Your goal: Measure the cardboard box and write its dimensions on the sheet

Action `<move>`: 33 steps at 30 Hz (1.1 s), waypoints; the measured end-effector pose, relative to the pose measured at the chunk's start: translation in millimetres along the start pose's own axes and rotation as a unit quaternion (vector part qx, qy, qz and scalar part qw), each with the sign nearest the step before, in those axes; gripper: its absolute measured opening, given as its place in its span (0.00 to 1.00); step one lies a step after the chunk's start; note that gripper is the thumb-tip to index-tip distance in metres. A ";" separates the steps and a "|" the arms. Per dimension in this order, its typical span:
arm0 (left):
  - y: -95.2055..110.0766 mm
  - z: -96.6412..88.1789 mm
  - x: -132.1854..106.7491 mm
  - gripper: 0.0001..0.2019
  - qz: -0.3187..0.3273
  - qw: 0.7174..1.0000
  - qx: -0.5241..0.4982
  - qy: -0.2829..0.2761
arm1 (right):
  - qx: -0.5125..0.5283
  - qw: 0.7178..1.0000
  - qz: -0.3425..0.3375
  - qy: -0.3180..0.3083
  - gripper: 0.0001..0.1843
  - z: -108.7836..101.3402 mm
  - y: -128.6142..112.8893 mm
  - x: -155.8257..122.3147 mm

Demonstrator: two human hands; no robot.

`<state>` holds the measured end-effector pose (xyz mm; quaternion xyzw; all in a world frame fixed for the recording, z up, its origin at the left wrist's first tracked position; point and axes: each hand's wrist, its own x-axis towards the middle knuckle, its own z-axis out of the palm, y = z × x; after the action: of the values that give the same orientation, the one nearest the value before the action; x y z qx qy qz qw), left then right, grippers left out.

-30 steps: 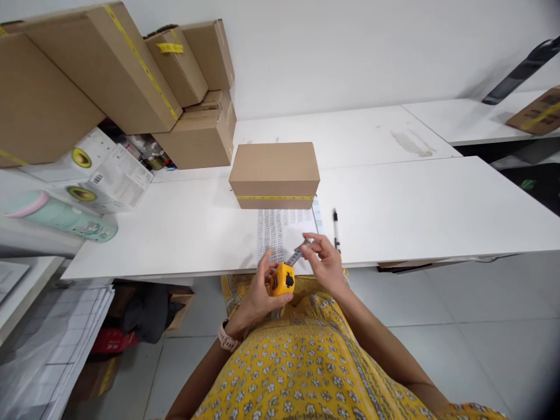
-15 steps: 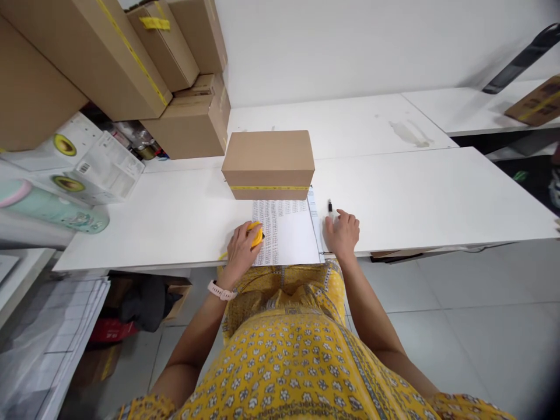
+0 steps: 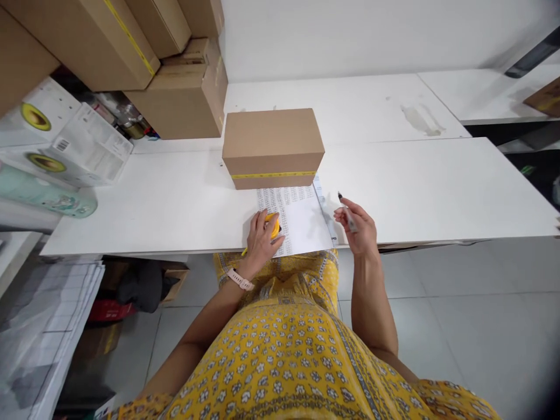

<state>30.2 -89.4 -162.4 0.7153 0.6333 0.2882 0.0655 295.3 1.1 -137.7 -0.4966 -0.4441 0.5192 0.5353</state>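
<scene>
My left hand (image 3: 259,242) rests on the printed paper sheet (image 3: 301,220) at the table's near edge, fingers curled over a yellow tape measure (image 3: 273,225). My right hand (image 3: 359,228) is lifted just above the table to the right of the sheet, pinching a pen (image 3: 346,213) with its dark tip pointing up and left. A brown cardboard box (image 3: 273,147) with a yellow tape band stands on the far end of the sheet, beyond both hands.
The white table (image 3: 437,192) runs left to right. Stacked cardboard boxes (image 3: 131,41) and white product boxes (image 3: 79,146) crowd the back left. A mint-green cylinder (image 3: 48,195) lies at the left. Clutter sits on the floor under the table's left side.
My left hand brought the tape measure down onto the sheet and keeps it there. My right hand let go of the tape blade, reached for the pen and lifted it.
</scene>
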 end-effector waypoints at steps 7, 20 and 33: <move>11.7 6.7 6.4 0.25 0.029 0.999 -0.026 -0.022 | 0.072 0.994 -0.084 -0.024 0.23 11.0 -33.6 -21.7; -21.6 -11.9 19.0 0.24 0.082 0.996 0.007 -0.021 | 0.062 0.975 0.058 -0.206 0.30 74.6 17.6 50.0; -21.4 -10.0 18.5 0.25 0.054 0.998 0.010 -0.001 | -0.083 0.984 -0.060 -0.144 0.17 92.2 39.3 52.7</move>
<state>7.3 -70.6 -157.9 0.7493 0.5964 0.2846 0.0433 202.8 58.9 -168.4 -0.4319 -0.5870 0.5134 0.4530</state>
